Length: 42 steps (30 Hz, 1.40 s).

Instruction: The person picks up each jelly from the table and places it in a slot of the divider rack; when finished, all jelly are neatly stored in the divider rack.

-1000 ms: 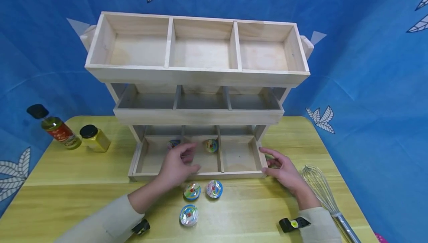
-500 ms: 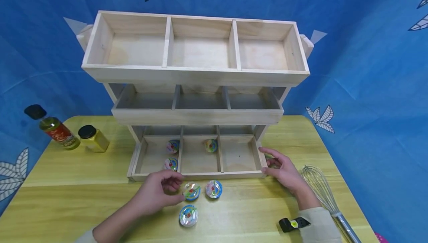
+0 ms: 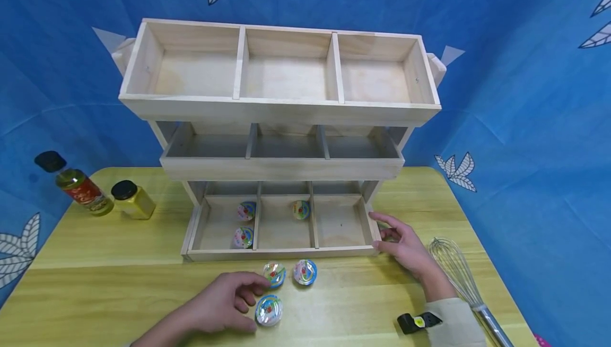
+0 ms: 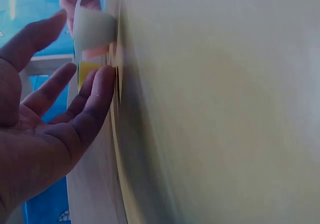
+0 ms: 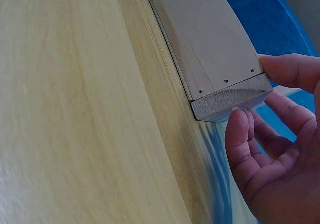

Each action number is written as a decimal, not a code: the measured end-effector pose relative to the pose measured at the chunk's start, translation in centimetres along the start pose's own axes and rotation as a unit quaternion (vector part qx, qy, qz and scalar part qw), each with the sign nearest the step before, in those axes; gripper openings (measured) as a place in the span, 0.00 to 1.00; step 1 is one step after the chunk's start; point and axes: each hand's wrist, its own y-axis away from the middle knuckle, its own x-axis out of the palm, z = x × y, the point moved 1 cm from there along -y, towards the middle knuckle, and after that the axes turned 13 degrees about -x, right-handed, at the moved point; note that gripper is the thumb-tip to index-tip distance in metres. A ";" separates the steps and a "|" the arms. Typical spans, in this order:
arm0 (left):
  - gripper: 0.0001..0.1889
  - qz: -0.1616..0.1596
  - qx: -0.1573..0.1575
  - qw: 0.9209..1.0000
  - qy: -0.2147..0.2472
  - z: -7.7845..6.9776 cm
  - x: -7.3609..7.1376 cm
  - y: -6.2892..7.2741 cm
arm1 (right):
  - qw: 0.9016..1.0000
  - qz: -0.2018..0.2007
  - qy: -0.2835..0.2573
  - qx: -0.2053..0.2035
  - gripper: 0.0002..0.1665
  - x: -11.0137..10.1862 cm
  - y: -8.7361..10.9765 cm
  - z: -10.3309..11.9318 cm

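My left hand (image 3: 229, 302) is beside a small jelly cup (image 3: 269, 310) with a printed lid, on the table before the wooden rack (image 3: 281, 169). Its thumb and fingers are spread apart, the index fingertip close to a second jelly cup (image 3: 274, 275). In the left wrist view a pale cup (image 4: 95, 29) shows beyond the parted thumb and fingers. A third cup (image 3: 305, 272) lies just right of these. My right hand (image 3: 406, 243) holds the right front corner of the rack's bottom tray (image 5: 232, 98), thumb at the front, fingers along the side.
In the bottom tray, the left compartment holds two cups (image 3: 243, 237) and the middle one holds a cup (image 3: 301, 209). A sauce bottle (image 3: 86, 190) and a yellow jar (image 3: 133, 201) stand at left. A whisk (image 3: 460, 278) lies right of my right hand.
My left hand has drawn back from the bottom tray toward the cups in front, leaving a cup in the front of the left compartment. My right hand has stayed at the corner.
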 end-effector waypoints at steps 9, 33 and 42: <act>0.29 -0.006 0.048 0.999 -0.014 0.1 1.3 -0.3 | 1.000 -0.002 -0.004 -0.007 0.38 0.0 0.2 0.0; 0.26 0.004 -0.031 0.995 0.095 0.1 3.1 -0.2 | 1.000 -0.001 0.001 -0.013 0.38 0.0 0.1 -0.1; 0.26 0.035 -0.011 0.989 0.142 -0.7 2.8 -0.1 | 1.000 0.001 0.004 -0.014 0.38 0.1 0.1 0.0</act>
